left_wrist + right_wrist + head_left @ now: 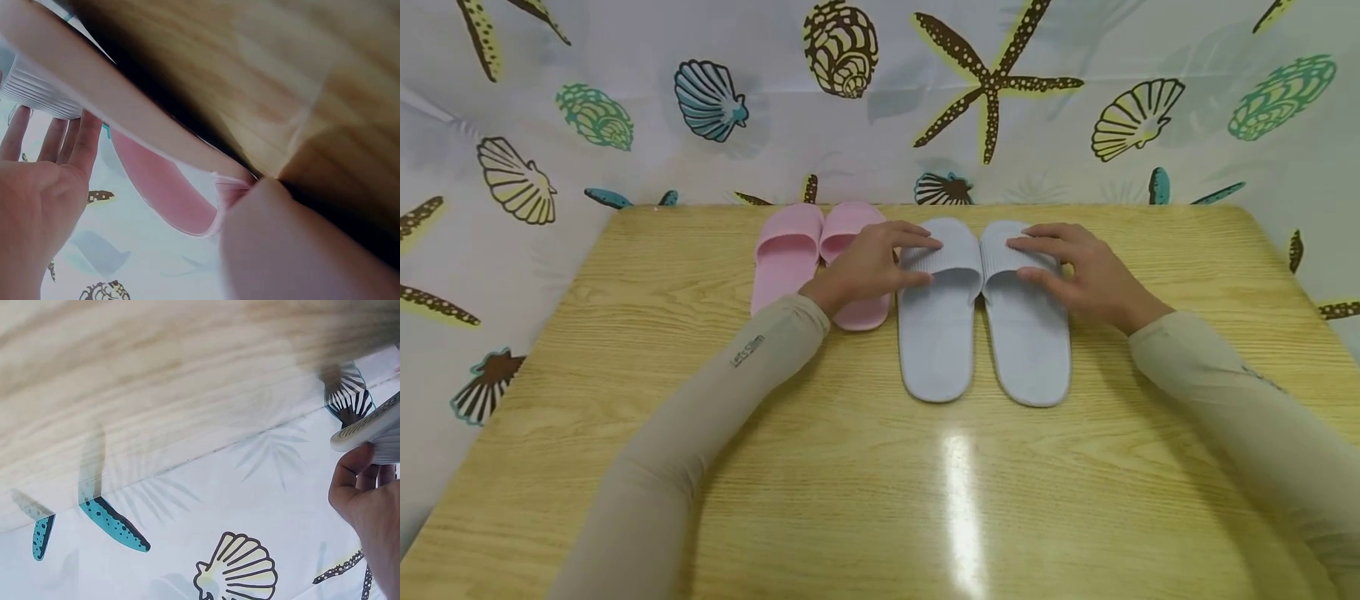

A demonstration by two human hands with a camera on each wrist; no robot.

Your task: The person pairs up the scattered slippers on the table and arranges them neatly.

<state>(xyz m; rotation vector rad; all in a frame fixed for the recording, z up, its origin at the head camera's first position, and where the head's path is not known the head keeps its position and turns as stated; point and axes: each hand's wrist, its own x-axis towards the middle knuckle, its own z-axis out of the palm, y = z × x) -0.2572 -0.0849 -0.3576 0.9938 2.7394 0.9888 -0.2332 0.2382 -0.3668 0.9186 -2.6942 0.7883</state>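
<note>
A pair of pale grey-white slide slippers lies side by side on the table, toes toward the back: the left slipper and the right slipper. Over the ribbed strap of the left one, my left hand rests with fingers stretched and thumb near the strap's rear edge. My right hand touches the right slipper's strap from its outer side, fingers extended and thumb apart. In the left wrist view, fingertips of the left hand meet the ribbed strap. The right wrist view has the right hand against the slipper.
Pink slippers stand just left of the white pair, partly behind my left hand and forearm. The wooden table ends at the back against a white cloth printed with shells and starfish.
</note>
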